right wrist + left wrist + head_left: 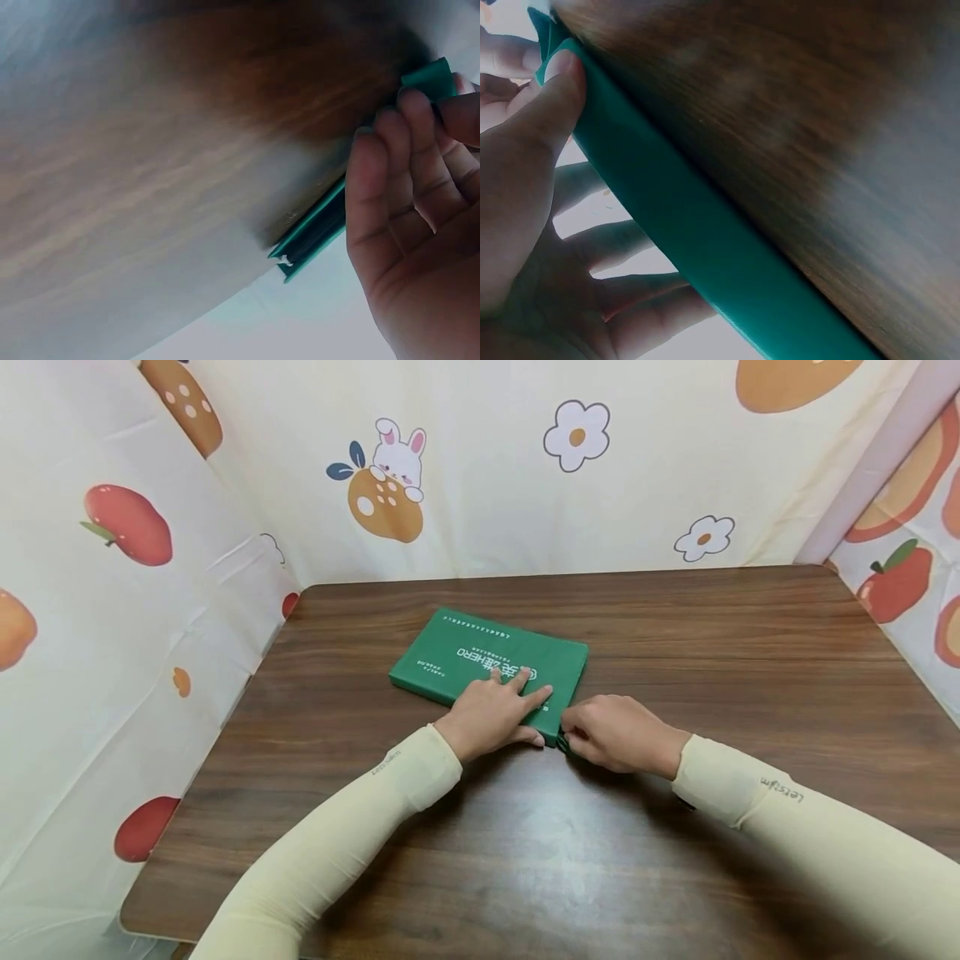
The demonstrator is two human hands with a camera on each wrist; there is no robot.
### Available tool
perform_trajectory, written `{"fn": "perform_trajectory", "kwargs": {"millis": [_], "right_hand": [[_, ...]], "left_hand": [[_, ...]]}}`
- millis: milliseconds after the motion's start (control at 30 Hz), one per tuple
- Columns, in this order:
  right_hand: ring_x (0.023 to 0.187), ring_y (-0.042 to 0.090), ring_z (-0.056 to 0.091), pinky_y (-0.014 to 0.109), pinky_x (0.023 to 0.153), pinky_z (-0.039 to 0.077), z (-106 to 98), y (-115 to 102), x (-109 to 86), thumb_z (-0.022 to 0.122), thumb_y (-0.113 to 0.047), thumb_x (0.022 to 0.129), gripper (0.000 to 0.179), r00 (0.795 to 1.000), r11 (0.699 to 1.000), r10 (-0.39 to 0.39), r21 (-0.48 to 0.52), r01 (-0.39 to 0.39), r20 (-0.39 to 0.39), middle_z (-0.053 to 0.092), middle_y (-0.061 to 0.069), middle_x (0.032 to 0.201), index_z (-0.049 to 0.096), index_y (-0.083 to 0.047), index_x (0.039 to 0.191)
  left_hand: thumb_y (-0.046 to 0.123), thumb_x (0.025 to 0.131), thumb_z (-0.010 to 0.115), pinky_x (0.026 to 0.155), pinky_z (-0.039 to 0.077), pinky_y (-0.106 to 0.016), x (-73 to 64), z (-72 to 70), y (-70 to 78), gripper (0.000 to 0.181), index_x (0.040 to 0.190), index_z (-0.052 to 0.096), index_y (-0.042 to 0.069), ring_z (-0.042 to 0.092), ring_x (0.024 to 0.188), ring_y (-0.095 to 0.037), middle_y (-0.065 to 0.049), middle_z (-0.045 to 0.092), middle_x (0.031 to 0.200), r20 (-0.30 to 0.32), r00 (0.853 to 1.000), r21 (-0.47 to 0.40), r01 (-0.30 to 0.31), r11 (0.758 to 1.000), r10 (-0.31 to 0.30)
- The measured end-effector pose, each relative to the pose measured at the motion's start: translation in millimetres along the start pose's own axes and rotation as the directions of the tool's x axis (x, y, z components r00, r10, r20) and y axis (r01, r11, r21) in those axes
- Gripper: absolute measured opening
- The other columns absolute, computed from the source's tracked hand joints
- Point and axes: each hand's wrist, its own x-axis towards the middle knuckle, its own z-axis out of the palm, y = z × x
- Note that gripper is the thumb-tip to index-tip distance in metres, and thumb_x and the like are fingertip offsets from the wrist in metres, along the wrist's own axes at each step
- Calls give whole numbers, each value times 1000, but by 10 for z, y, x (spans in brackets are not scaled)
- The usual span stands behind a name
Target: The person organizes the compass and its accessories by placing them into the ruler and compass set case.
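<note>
A flat green cardboard box (420, 647) with white lettering and a HERO logo lies at an angle on the wooden table. My left hand (486, 712) presses on its top with fingers spread, at the near right part. In the left wrist view, the thumb (566, 79) lies against the box's long narrow side (697, 217), close to the corner. At the right end, my right hand (622, 733) pinches a green end flap (431, 79) between thumb and bent fingertips. The right wrist view shows a gap along that end (311, 232), partly hidden by the fingers.
The brown tabletop (712, 635) extends around the box on all sides. A printed curtain (487, 485) with fruit, flowers and a rabbit hangs behind it, and more of it runs along the left and right. Pale sleeves (352, 810) cover both forearms.
</note>
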Motion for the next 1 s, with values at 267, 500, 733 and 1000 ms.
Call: {"fn": "perform_trajectory", "kwargs": {"millis": [267, 500, 733, 1000], "right_hand": [[51, 2, 43, 25, 52, 40, -72, -1, 22, 62, -21, 101, 25, 993, 991, 34, 129, -48, 113, 45, -13, 59, 63, -23, 76], [56, 6, 48, 29, 56, 44, -326, 100, 12, 62, -23, 101, 19, 990, 987, 113, 109, -121, 81, 53, -12, 64, 72, -18, 86], [68, 12, 57, 33, 63, 49, -545, 182, 39, 63, -18, 99, 15, 980, 971, 199, 138, -197, -1, 66, -5, 80, 76, -11, 98], [108, 26, 64, 48, 93, 52, -482, 249, 54, 69, -17, 95, 37, 982, 983, 177, 62, -173, -65, 67, 9, 121, 65, -5, 129]], "left_hand": [[77, 91, 43, 80, 58, -50, 24, -18, 44, 77, 152, 46, 29, 54, 123, -51, -16, 45, 152, 25, 999, -60, 36, 998, -34], [74, 92, 47, 89, 53, -55, -40, -11, 177, 68, 135, 65, 24, 56, 122, -44, -16, 55, 143, -75, 997, -164, -38, 986, 26], [57, 95, 58, 100, 44, -60, -281, 13, 304, 47, 124, 61, 19, 45, 134, -42, -11, 50, 145, -92, 981, -220, -185, 958, 169], [45, 91, 57, 117, 27, -51, -508, 14, 243, 67, 153, 43, 23, 31, 146, -33, -2, 43, 154, -15, 940, -161, -339, 927, 341]]}}
